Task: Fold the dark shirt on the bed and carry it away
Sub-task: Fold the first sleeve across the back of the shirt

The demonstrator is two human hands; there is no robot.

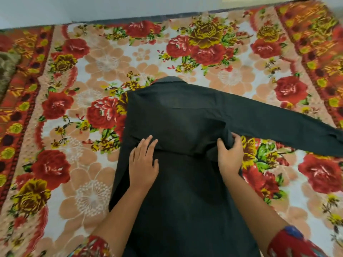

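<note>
The dark shirt lies back-up on the bed, collar pointing away from me. Its left side is folded in over the back, with a fold edge running across at mid-height. Its right sleeve stretches out flat toward the right edge of the view. My left hand rests flat on the shirt's back, fingers apart, pressing the cloth. My right hand pinches the shirt's right side just under the armpit of the outstretched sleeve.
The bed is covered by a floral blanket with red roses and an orange-red border. A brown fuzzy cloth pokes in at the far left. A pale wall runs behind the bed.
</note>
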